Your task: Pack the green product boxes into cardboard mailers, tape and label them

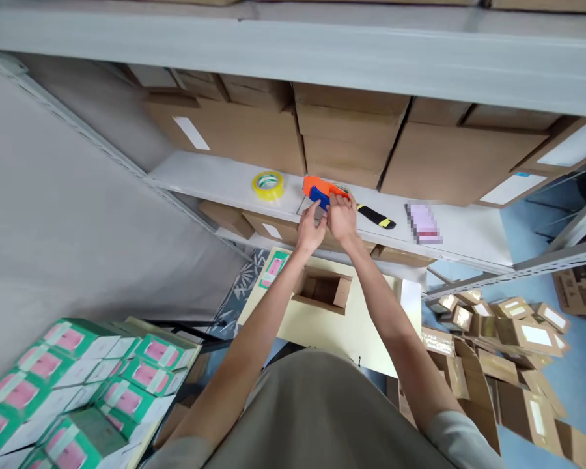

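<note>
Both my hands are at an orange and blue tape dispenser point(316, 185) over the grey shelf point(224, 172). My right hand point(342, 216) is closed around its right side, covering much of it. Against the blue part press the curled fingers of my left hand point(311, 229); whether they pinch a tape end is too small to tell. To the left lies a yellow tape roll point(258, 187), and right of my hands a black and yellow utility knife point(377, 217). Below my forearms, an open cardboard box point(342, 294) stands on a pale tabletop point(371, 332).
A blurred-out pinkish item point(424, 223) lies farther right on the shelf. Large cartons point(349, 137) line its back. One green and pink box point(274, 268) is on the tabletop; several more boxes point(146, 374) are stacked lower left. Cardboard boxes point(527, 335) pile on the floor at right.
</note>
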`<state>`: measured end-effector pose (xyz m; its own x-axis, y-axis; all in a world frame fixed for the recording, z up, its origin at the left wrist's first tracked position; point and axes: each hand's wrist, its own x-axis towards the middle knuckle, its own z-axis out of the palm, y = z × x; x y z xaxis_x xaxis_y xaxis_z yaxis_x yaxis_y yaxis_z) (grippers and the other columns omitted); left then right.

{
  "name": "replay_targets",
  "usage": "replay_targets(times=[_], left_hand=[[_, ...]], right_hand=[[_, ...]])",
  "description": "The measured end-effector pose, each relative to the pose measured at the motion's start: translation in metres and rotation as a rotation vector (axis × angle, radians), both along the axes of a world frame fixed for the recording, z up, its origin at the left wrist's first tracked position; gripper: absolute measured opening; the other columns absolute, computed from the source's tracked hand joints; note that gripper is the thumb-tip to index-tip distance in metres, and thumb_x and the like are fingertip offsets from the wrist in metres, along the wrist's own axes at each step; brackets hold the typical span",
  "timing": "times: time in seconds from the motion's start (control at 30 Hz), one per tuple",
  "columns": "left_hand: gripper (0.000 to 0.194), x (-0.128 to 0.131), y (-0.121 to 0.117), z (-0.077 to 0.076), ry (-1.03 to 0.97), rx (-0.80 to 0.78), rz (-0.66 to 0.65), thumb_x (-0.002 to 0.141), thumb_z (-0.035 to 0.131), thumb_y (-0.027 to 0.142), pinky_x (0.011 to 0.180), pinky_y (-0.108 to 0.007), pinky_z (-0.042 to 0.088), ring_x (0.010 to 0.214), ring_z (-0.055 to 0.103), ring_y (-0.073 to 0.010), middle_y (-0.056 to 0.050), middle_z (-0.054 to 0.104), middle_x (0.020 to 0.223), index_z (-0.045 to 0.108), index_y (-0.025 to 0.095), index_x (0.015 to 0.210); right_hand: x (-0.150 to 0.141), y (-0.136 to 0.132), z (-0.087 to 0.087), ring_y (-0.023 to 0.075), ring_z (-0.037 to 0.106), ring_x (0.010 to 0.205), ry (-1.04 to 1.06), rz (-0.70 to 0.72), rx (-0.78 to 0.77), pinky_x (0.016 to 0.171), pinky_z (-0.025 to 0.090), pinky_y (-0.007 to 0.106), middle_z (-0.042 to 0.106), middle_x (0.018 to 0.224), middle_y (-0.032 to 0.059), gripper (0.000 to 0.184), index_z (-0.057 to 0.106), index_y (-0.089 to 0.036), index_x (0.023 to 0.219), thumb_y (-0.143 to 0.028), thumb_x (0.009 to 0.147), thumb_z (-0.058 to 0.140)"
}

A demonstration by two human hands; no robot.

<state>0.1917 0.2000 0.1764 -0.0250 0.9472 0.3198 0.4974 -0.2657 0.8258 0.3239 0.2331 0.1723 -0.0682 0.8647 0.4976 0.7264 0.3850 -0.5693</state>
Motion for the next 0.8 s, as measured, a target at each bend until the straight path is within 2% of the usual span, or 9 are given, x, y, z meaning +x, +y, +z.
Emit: replay_targets(times=[0.07,0.13,0.27,0.37,0.47,0.53,0.6,0.67,0.8], left_hand=[[0.046,-0.011,0.008,-0.018,0.011,-0.067,0.005,0.103,0.063,0.024,0.132,-0.054,0.049,0.147,0.067,-0.0343,-0.018,0.073,0.151,0.07,0.016,0.147],[0.046,-0.024,-0.001,-0.039,0.035,-0.108,0.061,0.102,0.063,0.025,0.134,-0.054,0.047,0.148,0.066,-0.0355,-0.021,0.072,0.151,0.071,0.013,0.146],[0.059,-0.055,-0.045,-0.089,0.063,-0.204,0.259,0.1,0.071,0.035,0.137,-0.055,0.042,0.157,0.059,-0.0386,-0.027,0.065,0.159,0.063,0.009,0.153],[0.075,-0.077,-0.082,-0.125,0.074,-0.388,0.291,0.094,0.081,0.05,0.134,-0.06,0.044,0.159,0.057,-0.0408,-0.028,0.063,0.163,0.059,0.014,0.156],[0.071,-0.09,-0.112,-0.15,0.092,-0.644,0.206,0.087,0.087,0.051,0.123,-0.063,0.052,0.144,0.07,-0.042,-0.025,0.074,0.148,0.064,0.017,0.146],[0.052,-0.093,-0.127,-0.158,0.092,-0.761,0.145,0.084,0.089,0.043,0.113,-0.057,0.059,0.128,0.078,-0.0399,-0.021,0.082,0.13,0.073,0.017,0.126],[0.032,-0.094,-0.14,-0.161,0.079,-0.796,0.131,0.082,0.088,0.037,0.106,-0.05,0.062,0.117,0.081,-0.0375,-0.018,0.085,0.115,0.076,0.019,0.105],[0.022,-0.097,-0.155,-0.159,0.065,-0.805,0.16,0.084,0.085,0.036,0.104,-0.047,0.062,0.115,0.081,-0.0374,-0.016,0.085,0.108,0.074,0.021,0.095],[0.023,-0.121,-0.197,-0.143,-0.007,-0.793,0.266,0.094,0.073,0.04,0.099,-0.046,0.061,0.113,0.08,-0.0375,-0.016,0.085,0.11,0.075,0.021,0.106]], right_hand=[[-0.005,0.018,-0.006,0.0365,0.065,0.145,-0.048,0.021,-0.065,0.143,0.025,0.068,0.078,0.136,0.0217,0.05,0.061,-0.01,0.157,-0.027,0.111,0.049],[-0.005,0.013,-0.009,0.0365,0.062,0.15,-0.093,0.017,-0.088,0.144,0.023,0.068,0.075,0.143,0.0253,0.051,0.063,-0.005,0.155,-0.021,0.108,0.05],[0.013,-0.059,-0.029,0.0353,0.042,0.169,-0.022,-0.071,0.064,0.143,0.026,0.069,0.057,0.172,0.0205,0.053,0.058,-0.017,0.164,-0.033,0.116,0.044],[0.033,-0.147,-0.077,0.0387,0.046,0.167,0.176,-0.315,0.044,0.137,0.036,0.071,0.055,0.171,0.0236,0.058,0.057,-0.02,0.164,-0.052,0.117,0.041],[0.041,-0.224,-0.145,0.0455,0.06,0.153,0.425,-0.519,-0.264,0.128,0.047,0.071,0.064,0.157,0.033,0.081,0.061,-0.012,0.154,-0.076,0.107,0.049],[0.036,-0.254,-0.183,0.0443,0.072,0.138,0.58,-0.451,-0.535,0.113,0.061,0.063,0.074,0.143,0.0312,0.092,0.066,-0.014,0.144,-0.09,0.094,0.055],[0.027,-0.266,-0.205,0.0409,0.079,0.123,0.635,-0.381,-0.659,0.098,0.068,0.054,0.08,0.131,0.0276,0.091,0.07,-0.017,0.134,-0.095,0.089,0.054],[0.02,-0.27,-0.21,0.0389,0.081,0.121,0.664,-0.363,-0.705,0.096,0.069,0.051,0.08,0.135,0.0274,0.091,0.07,-0.017,0.135,-0.093,0.088,0.055],[0.014,-0.278,-0.187,0.0365,0.078,0.131,0.697,-0.253,-0.758,0.106,0.066,0.051,0.072,0.154,0.0273,0.094,0.059,-0.016,0.157,-0.083,0.091,0.067]])
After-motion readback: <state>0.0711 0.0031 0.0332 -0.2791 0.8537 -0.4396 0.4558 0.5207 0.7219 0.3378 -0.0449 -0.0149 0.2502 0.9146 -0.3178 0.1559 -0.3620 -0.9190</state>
